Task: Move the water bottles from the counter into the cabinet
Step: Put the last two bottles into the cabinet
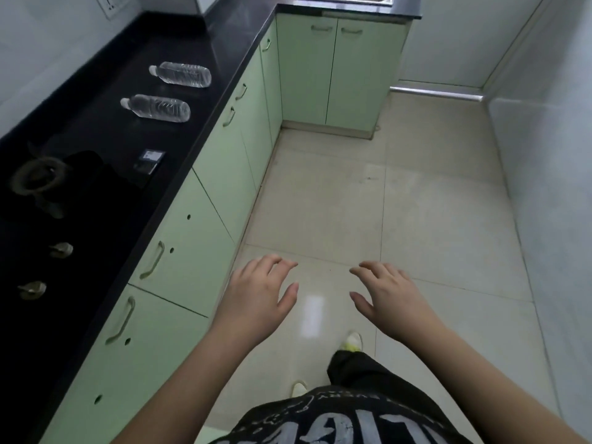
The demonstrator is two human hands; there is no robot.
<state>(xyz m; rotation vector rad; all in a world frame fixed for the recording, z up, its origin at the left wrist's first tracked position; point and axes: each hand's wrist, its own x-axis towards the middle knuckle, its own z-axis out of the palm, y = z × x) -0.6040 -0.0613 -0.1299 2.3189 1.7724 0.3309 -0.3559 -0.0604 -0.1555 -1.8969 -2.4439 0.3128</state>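
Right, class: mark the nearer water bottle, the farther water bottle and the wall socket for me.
nearer water bottle (158,108): head view, middle of its clear body, lying on the counter.
farther water bottle (184,74): head view, middle of its clear body.
wall socket (112,2): head view, centre of its white plate.

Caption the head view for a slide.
Both hands, left hand and right hand, open over the floor; two water bottles lie on the black counter.

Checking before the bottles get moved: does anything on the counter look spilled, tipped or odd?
Both water bottles lie on their sides on the black counter: the nearer bottle and the farther bottle. No spill shows.
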